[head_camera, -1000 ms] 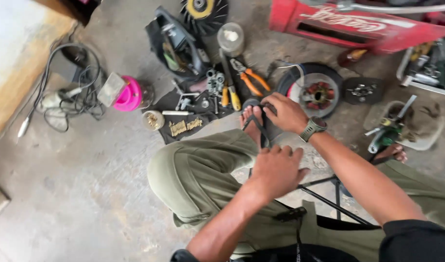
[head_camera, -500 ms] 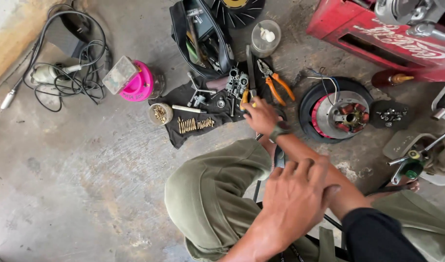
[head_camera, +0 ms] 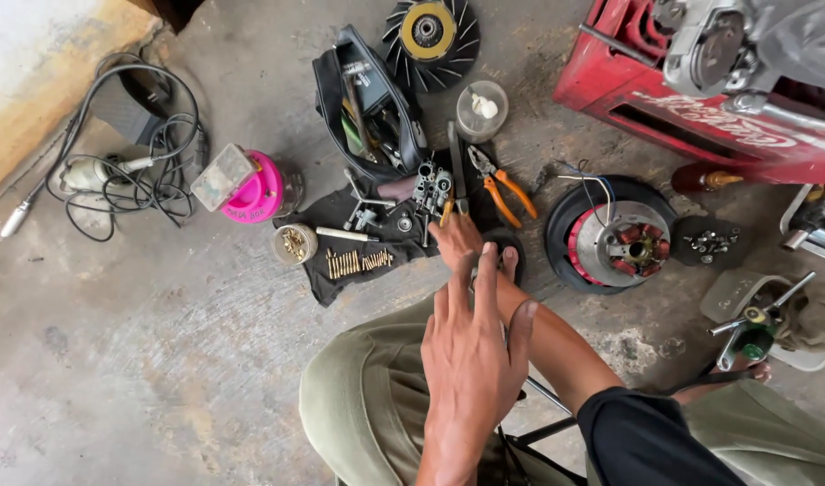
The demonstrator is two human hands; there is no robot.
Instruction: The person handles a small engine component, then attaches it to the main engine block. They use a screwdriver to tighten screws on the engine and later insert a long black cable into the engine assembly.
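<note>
My left hand [head_camera: 471, 360] hovers in the foreground above my olive-trousered knee [head_camera: 367, 405], back up, fingers spread, holding nothing. My right hand [head_camera: 455, 241] stretches forward from a black sleeve to the edge of a black cloth [head_camera: 336, 279] on the concrete floor. Its fingertips are at a yellow-handled tool [head_camera: 446, 210] beside a small grey metal engine part [head_camera: 430, 187]; whether they grip it is hidden. Orange-handled pliers [head_camera: 504, 191] lie just right of that hand.
An open black tool bag [head_camera: 369, 108], finned yellow-centred disc [head_camera: 430, 31] and clear cup [head_camera: 482, 110] lie beyond. A pink-lidded jar [head_camera: 255, 191], screw tin [head_camera: 295, 243] and row of brass bits [head_camera: 358, 262] lie left. Round stator plate [head_camera: 621, 238], red crate [head_camera: 691, 103] right; cables [head_camera: 129, 171] far left.
My view has shifted closer over the tools. My right hand has reached further forward onto the black cloth. My left hand has lifted off my right arm and spread its fingers.
</note>
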